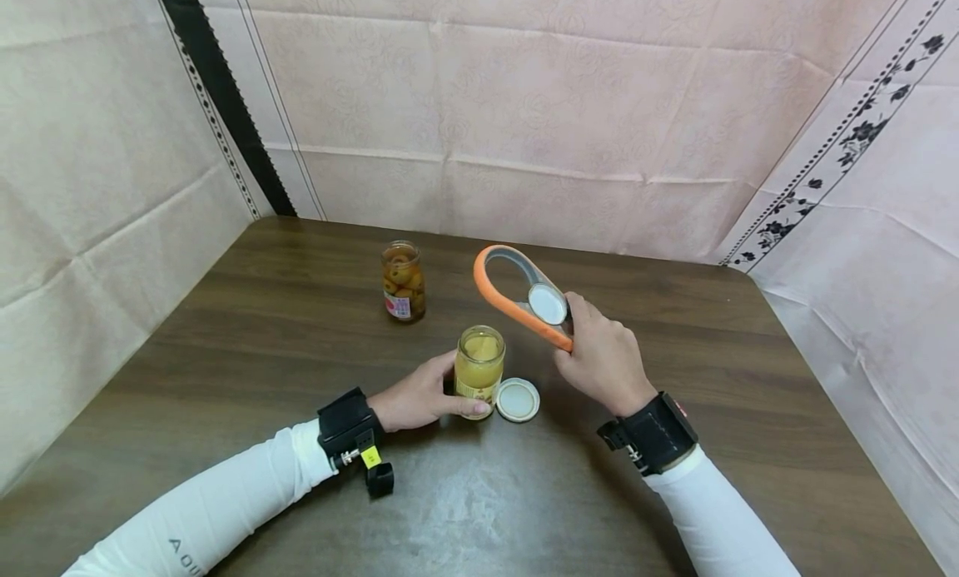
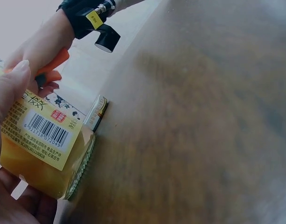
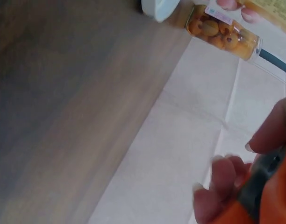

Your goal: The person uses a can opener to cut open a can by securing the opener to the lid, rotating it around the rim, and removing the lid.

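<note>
My left hand [image 1: 427, 396] grips a lidless glass jar of yellow fruit [image 1: 480, 362], its fingers and thumb around the sides. In the left wrist view the jar's label with a barcode [image 2: 47, 133] faces the camera. A round lid [image 1: 518, 400] lies on the table right beside that jar. My right hand [image 1: 605, 352] holds an orange rubber-strap jar opener [image 1: 490, 290] above the table, its strap forming a loop. A pale disc like a jar lid [image 1: 548, 303] shows within the strap, close to the fingers. In the right wrist view the fingers curl around the opener's orange handle [image 3: 278, 196].
A second glass jar, of brownish round fruit [image 1: 403, 281], stands farther back to the left, with no lid visible on it. The brown wooden table [image 1: 300, 344] reaches back to a cloth-covered wall [image 1: 539, 94]. Cloth also hangs at both sides.
</note>
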Available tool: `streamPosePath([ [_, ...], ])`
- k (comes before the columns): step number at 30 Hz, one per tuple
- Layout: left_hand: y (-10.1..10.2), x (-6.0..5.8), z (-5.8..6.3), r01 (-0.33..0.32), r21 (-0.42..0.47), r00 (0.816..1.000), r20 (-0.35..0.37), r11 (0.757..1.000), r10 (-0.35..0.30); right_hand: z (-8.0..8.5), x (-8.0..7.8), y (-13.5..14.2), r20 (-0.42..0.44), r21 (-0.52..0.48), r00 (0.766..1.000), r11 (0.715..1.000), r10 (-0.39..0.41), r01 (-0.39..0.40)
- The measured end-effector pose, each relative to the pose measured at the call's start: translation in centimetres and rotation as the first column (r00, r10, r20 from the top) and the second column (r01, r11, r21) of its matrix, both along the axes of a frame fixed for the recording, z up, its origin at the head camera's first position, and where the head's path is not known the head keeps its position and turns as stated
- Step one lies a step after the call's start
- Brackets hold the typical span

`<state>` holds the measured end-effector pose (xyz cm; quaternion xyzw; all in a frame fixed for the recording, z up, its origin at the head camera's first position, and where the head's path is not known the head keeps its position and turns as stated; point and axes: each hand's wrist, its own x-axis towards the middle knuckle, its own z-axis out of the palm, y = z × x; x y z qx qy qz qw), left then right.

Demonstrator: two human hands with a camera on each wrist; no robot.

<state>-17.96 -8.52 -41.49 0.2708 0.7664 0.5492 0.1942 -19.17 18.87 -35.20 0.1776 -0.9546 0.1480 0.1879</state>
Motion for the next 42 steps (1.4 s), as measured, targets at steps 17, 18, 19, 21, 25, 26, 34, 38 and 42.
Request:
streamPosePath([
  [17, 0.1, -0.3, 0.0, -0.024, -0.009, 1.000, 0.008, 1.000, 0.024, 1.0, 0.5, 0.4, -0.098, 0.022, 0.994, 0.998, 0.054, -0.052],
  [18, 0.2, -0.3, 0.0, -0.024, -0.007, 1.000, 0.007, 1.000, 0.025, 1.1, 0.5, 0.4, -0.098, 0.023, 0.994, 0.998, 0.054, -0.052],
  [19, 0.2, -0.3, 0.0, -0.023, -0.003, 1.000, 0.004, 1.000, 0.023, 1.1, 0.6, 0.4, -0.098, 0.024, 0.994, 0.998, 0.056, -0.054],
  [21, 0.2, -0.3, 0.0, -0.023, -0.003, 1.000, -0.001, 1.000, 0.023, 1.2, 0.6, 0.3, -0.100, 0.025, 0.993, 0.998, 0.061, -0.059],
  [25, 0.2, -0.5, 0.0, -0.023, -0.004, 1.000, -0.005, 1.000, 0.023, 1.3, 0.6, 0.3, -0.123, 0.031, 0.990, 0.997, 0.070, -0.067],
  [26, 0.2, -0.5, 0.0, -0.027, -0.004, 1.000, -0.002, 1.000, 0.027, 1.3, 0.6, 0.2, -0.133, 0.031, 0.988, 0.997, 0.073, -0.070],
  [34, 0.5, -0.9, 0.1, -0.040, 0.003, 0.999, -0.008, 0.999, 0.040, 1.3, 0.6, 0.1, -0.202, 0.044, 0.973, 0.993, 0.114, -0.107],
  [38, 0.5, -1.0, 0.1, -0.049, 0.005, 0.999, -0.013, 0.999, 0.049, 1.3, 0.6, 0.0, -0.217, 0.048, 0.968, 0.992, 0.128, -0.120],
  [42, 0.6, -1.1, 0.1, -0.056, 0.006, 0.998, -0.019, 0.998, 0.056, 1.2, 0.7, 0.0, -0.213, 0.055, 0.967, 0.990, 0.142, -0.133],
])
